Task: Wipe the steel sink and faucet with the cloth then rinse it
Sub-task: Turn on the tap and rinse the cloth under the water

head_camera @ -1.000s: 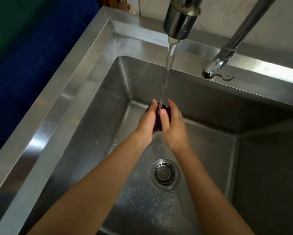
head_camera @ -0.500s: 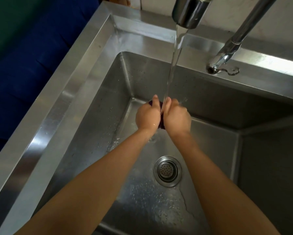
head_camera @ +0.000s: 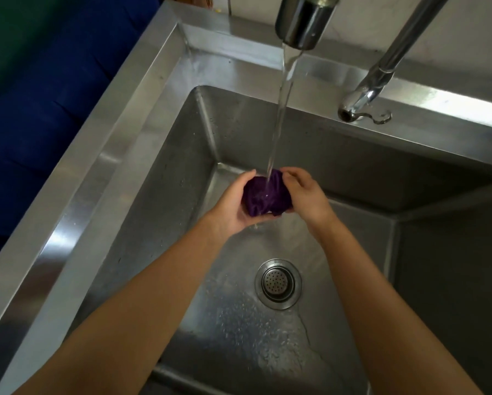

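Observation:
A bunched purple cloth [head_camera: 264, 196] sits between both hands above the basin of the steel sink [head_camera: 165, 178]. My left hand [head_camera: 230, 208] cups it from the left and below. My right hand [head_camera: 306, 195] grips it from the right, fingers curled over its top edge. Water runs from the faucet spout [head_camera: 304, 22] at the top and lands on the cloth. The faucet's neck [head_camera: 392, 55] slants down to its base [head_camera: 358, 108] on the back ledge.
The round drain strainer [head_camera: 278, 283] lies in the wet basin floor, below the hands. A wide steel rim [head_camera: 76, 201] runs along the left, with dark blue fabric [head_camera: 39, 115] beyond it. A pale wall [head_camera: 353, 27] stands behind the sink.
The hands, pressed tight together on the cloth half a second ago, have parted and turned, so the purple cloth now shows between them under the stream.

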`<move>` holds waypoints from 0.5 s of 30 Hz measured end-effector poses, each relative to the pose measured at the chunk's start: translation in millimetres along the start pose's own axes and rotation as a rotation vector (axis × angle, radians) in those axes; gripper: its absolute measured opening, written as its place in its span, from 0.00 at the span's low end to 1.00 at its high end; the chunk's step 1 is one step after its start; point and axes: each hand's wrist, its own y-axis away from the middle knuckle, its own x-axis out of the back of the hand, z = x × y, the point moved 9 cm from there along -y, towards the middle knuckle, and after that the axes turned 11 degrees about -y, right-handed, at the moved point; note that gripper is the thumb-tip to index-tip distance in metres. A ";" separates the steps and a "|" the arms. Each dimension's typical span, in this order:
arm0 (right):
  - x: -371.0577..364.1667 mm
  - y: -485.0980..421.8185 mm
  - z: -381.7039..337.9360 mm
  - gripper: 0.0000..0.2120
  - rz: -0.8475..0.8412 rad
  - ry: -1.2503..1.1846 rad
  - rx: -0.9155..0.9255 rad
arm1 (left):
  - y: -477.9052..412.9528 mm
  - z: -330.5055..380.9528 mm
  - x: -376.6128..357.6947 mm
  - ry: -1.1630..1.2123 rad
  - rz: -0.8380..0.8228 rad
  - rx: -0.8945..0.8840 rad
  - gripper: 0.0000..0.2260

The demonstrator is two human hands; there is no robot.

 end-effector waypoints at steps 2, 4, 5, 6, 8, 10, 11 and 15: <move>3.4 5.1 -1.2 0.15 -0.013 0.044 0.020 | -1.2 -5.6 -2.1 0.024 0.001 0.026 0.15; 12.0 10.3 -1.5 0.18 0.027 0.034 0.009 | 1.2 -8.9 -5.1 0.003 0.021 0.038 0.16; 18.6 13.2 -2.4 0.20 0.068 0.025 0.005 | 2.5 -10.6 -6.1 0.007 0.029 0.046 0.16; 25.5 16.0 -4.1 0.21 0.108 0.007 0.002 | 3.7 -12.2 -6.6 0.016 0.039 0.051 0.17; 40.6 23.5 -13.5 0.21 0.193 -0.098 0.010 | 6.6 -13.3 -7.7 0.042 0.051 0.053 0.19; 54.4 33.3 -29.9 0.22 0.269 -0.221 0.037 | 7.9 -13.8 -7.9 0.050 0.062 0.053 0.22; 60.9 38.7 -39.4 0.22 0.301 -0.263 0.057 | 8.7 -13.4 -8.6 0.055 0.063 0.053 0.23; 78.5 55.0 -73.5 0.26 0.397 -0.395 0.158 | 15.3 -7.1 -13.7 0.071 0.055 0.041 0.24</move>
